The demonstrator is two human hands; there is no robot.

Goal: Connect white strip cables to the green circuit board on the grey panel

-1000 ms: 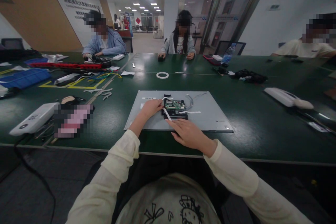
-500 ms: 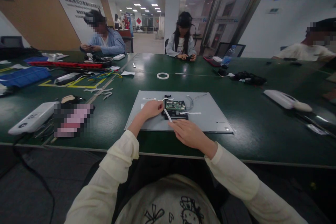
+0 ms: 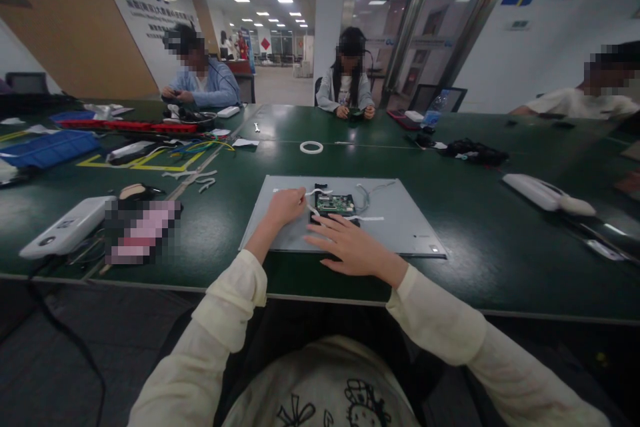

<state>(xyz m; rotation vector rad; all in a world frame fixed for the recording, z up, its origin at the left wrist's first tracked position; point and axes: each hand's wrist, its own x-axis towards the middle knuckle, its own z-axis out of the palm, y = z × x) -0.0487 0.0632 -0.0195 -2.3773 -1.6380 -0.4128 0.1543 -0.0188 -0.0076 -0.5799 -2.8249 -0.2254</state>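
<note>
A flat grey panel [image 3: 400,230] lies on the green table, carrying a green circuit board [image 3: 336,203] on a dark mount. White tape strips cross the mount; one tape strip [image 3: 371,218] extends to the right of the board. My left hand [image 3: 286,207] is closed in a pinch at the board's left, at the end of a white tape strip [image 3: 319,192]. Over the panel's near part, my right hand [image 3: 353,247] is spread, its fingertips close to the mount's lower edge and partly hiding it. Thin grey wires [image 3: 364,195] curl beside the board.
A roll of white tape [image 3: 311,147] lies beyond the panel. On the left are a white power bank [image 3: 67,227], a pink phone [image 3: 145,232] and a blue tray [image 3: 55,147]. A white device [image 3: 543,195] lies on the right. Several people sit around the table.
My right hand has let go of the slanting white strip near the mount and spread its fingers, shifting slightly left. My left hand has moved a little left, away from the board.
</note>
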